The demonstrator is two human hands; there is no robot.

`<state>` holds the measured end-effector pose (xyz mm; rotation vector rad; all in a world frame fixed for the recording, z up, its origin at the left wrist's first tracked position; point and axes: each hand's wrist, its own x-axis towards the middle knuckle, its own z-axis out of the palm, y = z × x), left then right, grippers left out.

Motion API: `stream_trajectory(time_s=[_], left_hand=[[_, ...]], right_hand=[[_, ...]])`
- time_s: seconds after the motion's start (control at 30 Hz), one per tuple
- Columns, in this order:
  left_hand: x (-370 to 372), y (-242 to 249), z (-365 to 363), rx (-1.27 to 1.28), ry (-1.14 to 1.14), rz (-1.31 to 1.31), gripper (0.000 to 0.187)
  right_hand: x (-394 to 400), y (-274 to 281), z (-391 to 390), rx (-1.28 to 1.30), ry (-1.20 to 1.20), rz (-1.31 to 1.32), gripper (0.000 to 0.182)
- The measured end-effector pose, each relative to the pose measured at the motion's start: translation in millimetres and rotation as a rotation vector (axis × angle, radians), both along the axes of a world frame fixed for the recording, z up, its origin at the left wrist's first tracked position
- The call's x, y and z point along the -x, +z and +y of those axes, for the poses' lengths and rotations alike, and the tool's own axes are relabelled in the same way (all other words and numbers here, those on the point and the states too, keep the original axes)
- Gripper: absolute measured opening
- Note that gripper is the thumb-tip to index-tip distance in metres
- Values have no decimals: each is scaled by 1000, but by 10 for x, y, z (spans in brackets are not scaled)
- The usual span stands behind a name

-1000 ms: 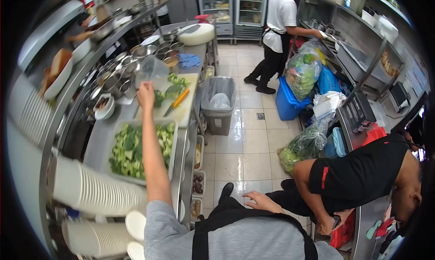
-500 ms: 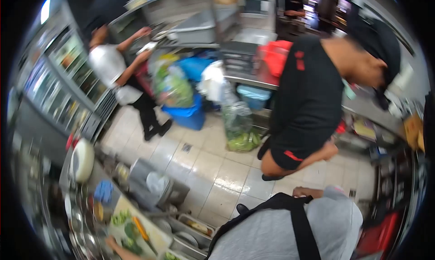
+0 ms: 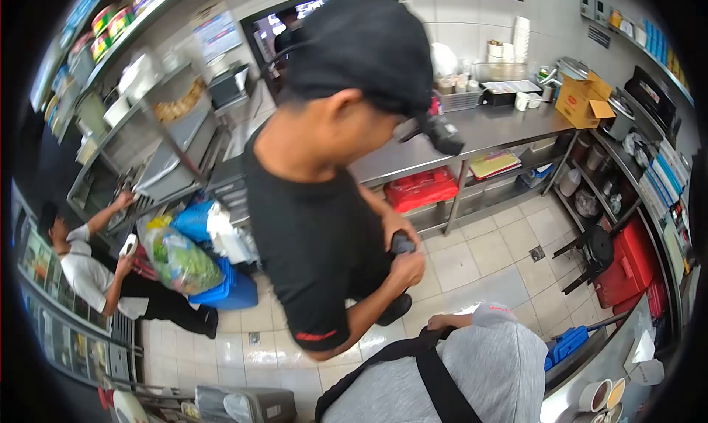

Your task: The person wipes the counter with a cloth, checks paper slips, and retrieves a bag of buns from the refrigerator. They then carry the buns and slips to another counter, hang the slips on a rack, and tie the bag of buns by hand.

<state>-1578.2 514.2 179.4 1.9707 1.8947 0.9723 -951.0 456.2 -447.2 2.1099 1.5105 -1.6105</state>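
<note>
My right hand [image 3: 441, 322] shows only in small part, just past the black apron strap [image 3: 435, 371] and below my grey sleeve [image 3: 495, 316]. Its fingers are mostly hidden, so what it holds, if anything, cannot be made out. My left hand is out of view. Close in front stands a co-worker in a black shirt [image 3: 295, 253] and cap, both hands [image 3: 404, 264] around a small dark object [image 3: 402, 243].
Behind the co-worker runs a steel counter [image 3: 413, 151] with a cardboard box [image 3: 582, 101]. Another person in a white shirt [image 3: 82, 275] works by the left shelves. A blue bin [image 3: 234, 286], grey bin [image 3: 273, 407], black stool [image 3: 594, 253] and red container [image 3: 627, 264] stand on the tiled floor [image 3: 479, 264].
My view has swung right and up. The cutting board with greens and a knife, and my left hand beside it, have left the view. The co-worker now appears nearer, with both hands visible.
</note>
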Motion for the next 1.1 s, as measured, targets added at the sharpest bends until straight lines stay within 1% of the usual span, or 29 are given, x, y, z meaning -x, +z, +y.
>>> stream_trajectory(time_s=[0.03,0.1,0.17,0.2,0.23,0.3,0.33,0.37,0.43,0.47,0.5,0.57,0.63,0.7,0.73,0.77,0.83,0.9,0.93,1.0,1.07,1.1], left_hand=[[-550,94,-2,0,-182,-35,81],[-1824,259,-36,-98,-545,-33,50],[-2310,-4,216,200,-1131,155,72],[-2771,-125,260,275,-1303,78,64],[-3321,-317,317,287,-1430,-56,55],[-4303,-713,390,284,-1619,-340,41],[-4642,-845,407,274,-1674,-436,36],[-4982,-923,413,264,-1684,-500,33],[-5652,-928,450,190,-1672,-477,35],[-5881,-1061,498,176,-1700,-525,33],[-6110,-1055,438,369,-1650,-701,30],[-6512,-1183,484,378,-1746,-838,30],[-6830,-1321,533,500,-1819,-1001,26],[-7113,-1469,630,628,-1876,-1152,23],[-7240,-1502,680,653,-1806,-1134,15],[-7369,-1526,722,612,-1708,-1106,13],[-7665,-1598,871,506,-1578,-1104,12],[-7929,-1673,1106,425,-1457,-1058,11],[-8063,-1709,1251,386,-1401,-1030,10],[-8354,-1707,1551,332,-1269,-896,9],[-8784,-1703,1915,205,-1142,-778,9],[-9004,-1688,2087,160,-1095,-667,11]], right_hand=[[-157,-35,-58,-3,-44,29,36],[-487,-99,-171,-8,-140,81,36],[-827,-127,-366,-7,-258,137,37],[-1024,-123,-492,-5,-327,168,37],[-1232,-119,-619,1,-400,185,37],[-1614,-78,-945,26,-560,213,37],[-1781,-27,-1109,34,-650,225,37],[-1907,37,-1261,43,-742,228,37],[-2162,154,-1457,40,-942,229,37],[-2292,197,-1514,31,-1022,239,37],[-2398,256,-1542,19,-1065,246,37],[-2641,381,-1473,-30,-1081,315,42],[-2794,736,-1239,-258,-1159,346,28],[-2947,922,-872,-356,-1234,495,29],[-3027,1036,-660,-332,-1192,565,31],[-3104,1172,-432,-309,-1147,635,33],[-3250,1503,69,-345,-1003,838,32],[-3398,1802,549,-419,-809,938,32],[-3517,1910,785,-427,-707,950,32],[-3751,2133,1174,-440,-513,969,32],[-4031,2225,1445,-404,-452,938,33],[-4147,2387,1542,-382,-426,927,34]])
